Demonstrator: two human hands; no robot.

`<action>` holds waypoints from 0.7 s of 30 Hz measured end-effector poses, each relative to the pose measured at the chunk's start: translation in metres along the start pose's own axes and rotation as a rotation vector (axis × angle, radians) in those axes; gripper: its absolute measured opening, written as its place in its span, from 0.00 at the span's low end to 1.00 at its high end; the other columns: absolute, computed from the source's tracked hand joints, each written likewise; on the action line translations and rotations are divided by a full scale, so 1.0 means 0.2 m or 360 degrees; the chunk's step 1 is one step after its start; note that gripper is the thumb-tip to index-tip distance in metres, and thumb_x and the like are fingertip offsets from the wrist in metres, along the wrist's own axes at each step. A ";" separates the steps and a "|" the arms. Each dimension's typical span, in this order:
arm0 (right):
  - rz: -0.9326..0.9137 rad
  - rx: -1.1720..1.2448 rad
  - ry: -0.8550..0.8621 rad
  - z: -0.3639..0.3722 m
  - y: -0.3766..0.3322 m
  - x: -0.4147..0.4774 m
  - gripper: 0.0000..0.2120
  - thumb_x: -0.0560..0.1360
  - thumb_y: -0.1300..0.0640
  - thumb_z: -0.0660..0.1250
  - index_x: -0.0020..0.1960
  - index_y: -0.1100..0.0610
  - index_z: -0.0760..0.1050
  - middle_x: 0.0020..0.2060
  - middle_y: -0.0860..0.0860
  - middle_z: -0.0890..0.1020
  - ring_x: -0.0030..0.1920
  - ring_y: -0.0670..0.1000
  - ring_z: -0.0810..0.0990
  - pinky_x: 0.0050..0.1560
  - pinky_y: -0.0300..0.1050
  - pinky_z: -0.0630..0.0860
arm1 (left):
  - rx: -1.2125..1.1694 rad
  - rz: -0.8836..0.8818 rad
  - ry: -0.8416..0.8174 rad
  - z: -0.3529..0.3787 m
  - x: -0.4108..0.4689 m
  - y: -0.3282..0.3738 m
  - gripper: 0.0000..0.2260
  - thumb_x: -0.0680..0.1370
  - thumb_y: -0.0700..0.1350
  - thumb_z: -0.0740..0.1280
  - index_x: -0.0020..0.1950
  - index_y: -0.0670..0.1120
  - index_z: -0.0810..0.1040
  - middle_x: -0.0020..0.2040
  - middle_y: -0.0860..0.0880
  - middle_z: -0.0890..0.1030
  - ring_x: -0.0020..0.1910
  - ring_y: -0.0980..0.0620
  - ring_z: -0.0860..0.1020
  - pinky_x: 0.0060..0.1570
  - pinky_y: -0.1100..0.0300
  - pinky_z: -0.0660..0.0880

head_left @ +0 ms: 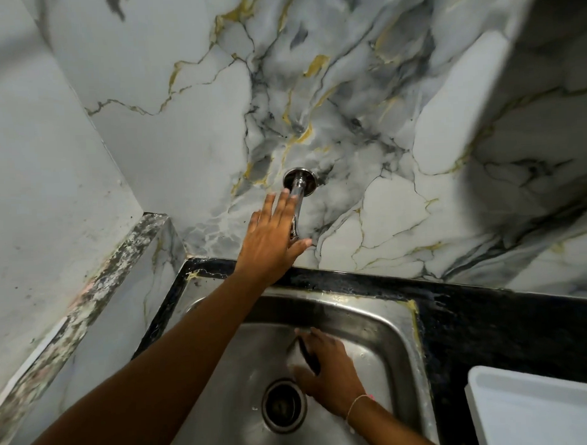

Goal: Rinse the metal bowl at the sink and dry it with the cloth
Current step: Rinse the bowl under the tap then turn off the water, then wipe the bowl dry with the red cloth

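My left hand (272, 236) reaches up to the chrome wall tap (299, 185), fingers spread flat against its pipe and the thumb under the spout. No water stream shows. Low in the steel sink (399, 335), my right hand (331, 377) grips the metal bowl (298, 352). The bowl is blurred and blends with the sink; only a dark rim edge shows between thumb and fingers. No cloth is in view.
The drain (283, 405) lies just left of my right hand. A wet black counter (488, 325) frames the sink, with a white plastic tray (538, 410) on it at the right. Marble-patterned walls close in behind and on the left.
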State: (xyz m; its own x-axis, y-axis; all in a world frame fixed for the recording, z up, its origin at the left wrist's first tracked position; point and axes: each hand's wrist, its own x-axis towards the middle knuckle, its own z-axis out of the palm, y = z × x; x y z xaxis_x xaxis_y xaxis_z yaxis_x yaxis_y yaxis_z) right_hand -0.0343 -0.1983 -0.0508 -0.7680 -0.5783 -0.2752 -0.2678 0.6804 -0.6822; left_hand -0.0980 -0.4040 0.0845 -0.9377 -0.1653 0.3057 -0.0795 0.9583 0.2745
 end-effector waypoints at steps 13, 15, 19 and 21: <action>0.0594 0.2496 0.0221 -0.24 -0.11 -0.49 0.30 0.73 0.36 0.65 0.57 0.60 0.85 0.57 0.62 0.86 0.57 0.62 0.85 0.53 0.55 0.84 | -0.1878 -0.1276 -0.0244 0.31 -0.88 0.32 0.29 0.80 0.45 0.66 0.79 0.47 0.59 0.76 0.38 0.67 0.70 0.42 0.71 0.68 0.48 0.70; 0.0520 0.2319 0.0398 -0.25 -0.10 -0.55 0.26 0.76 0.37 0.62 0.53 0.56 0.87 0.52 0.59 0.88 0.51 0.56 0.88 0.44 0.47 0.85 | -0.2239 -0.1406 -0.0275 0.28 -0.90 0.42 0.26 0.81 0.47 0.62 0.78 0.46 0.61 0.76 0.39 0.68 0.67 0.44 0.73 0.67 0.47 0.71; 0.0509 0.1949 0.0816 -0.30 -0.03 -0.64 0.21 0.82 0.44 0.56 0.58 0.53 0.85 0.52 0.53 0.89 0.52 0.49 0.87 0.51 0.41 0.83 | -0.2693 -0.1488 -0.0532 0.17 -0.98 0.63 0.21 0.77 0.58 0.64 0.62 0.46 0.82 0.65 0.38 0.81 0.64 0.38 0.78 0.67 0.43 0.73; 0.0433 0.1818 0.0946 -0.34 0.04 -0.67 0.20 0.84 0.46 0.54 0.69 0.52 0.77 0.66 0.53 0.81 0.68 0.53 0.77 0.72 0.53 0.72 | -0.2793 -0.1471 -0.0574 0.16 -1.01 0.72 0.21 0.76 0.59 0.64 0.54 0.45 0.87 0.60 0.36 0.83 0.60 0.38 0.81 0.60 0.44 0.76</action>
State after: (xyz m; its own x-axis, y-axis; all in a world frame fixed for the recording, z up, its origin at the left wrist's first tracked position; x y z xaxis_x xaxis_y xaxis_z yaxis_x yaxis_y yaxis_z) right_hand 0.0271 -0.0845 0.0258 -0.9345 0.0006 -0.3559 0.3494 -0.1879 -0.9179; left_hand 0.0689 -0.2247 0.0343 -0.8453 -0.1204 -0.5205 -0.3403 -0.6296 0.6984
